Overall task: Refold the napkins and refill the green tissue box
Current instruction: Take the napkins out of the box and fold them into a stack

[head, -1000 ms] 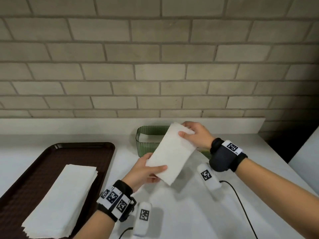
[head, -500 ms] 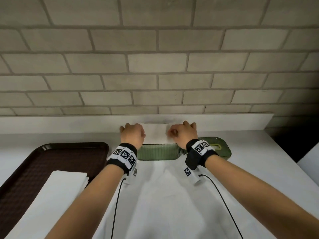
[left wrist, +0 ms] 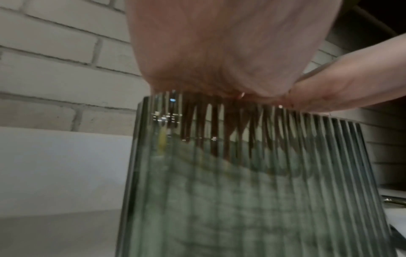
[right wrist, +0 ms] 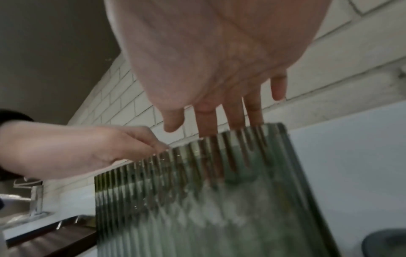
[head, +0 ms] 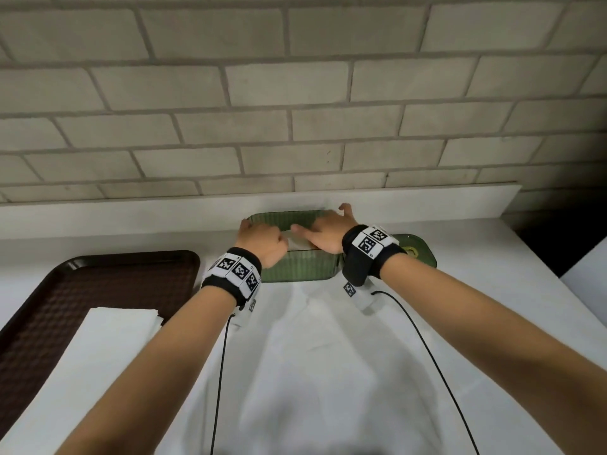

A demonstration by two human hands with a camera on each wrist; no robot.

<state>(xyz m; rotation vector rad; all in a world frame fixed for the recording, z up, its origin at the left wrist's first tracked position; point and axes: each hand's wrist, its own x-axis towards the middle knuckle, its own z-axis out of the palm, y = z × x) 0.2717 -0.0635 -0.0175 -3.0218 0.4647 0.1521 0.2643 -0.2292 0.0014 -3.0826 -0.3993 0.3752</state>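
Note:
The green ribbed tissue box (head: 302,269) stands open at the back of the table, against the wall ledge. A white folded napkin (head: 297,243) lies inside it, on the stack seen through the box wall (left wrist: 241,191). My left hand (head: 262,241) is at the box's left end, fingers curled down onto the napkin's edge. My right hand (head: 323,233) is over the right end, with its fingers (right wrist: 232,113) straight and spread, reaching down into the box (right wrist: 197,200). The fingertips are hidden behind the ribbed wall.
The box's green lid (head: 417,249) lies just right of the box, behind my right wrist. A brown tray (head: 98,280) at the left holds a stack of white napkins (head: 98,356). A white cloth (head: 328,372) covers the table in front. The brick wall is close behind.
Both hands carried the folded napkin from mid-table to the box and lowered it in. The right hand has let go and spread its fingers.

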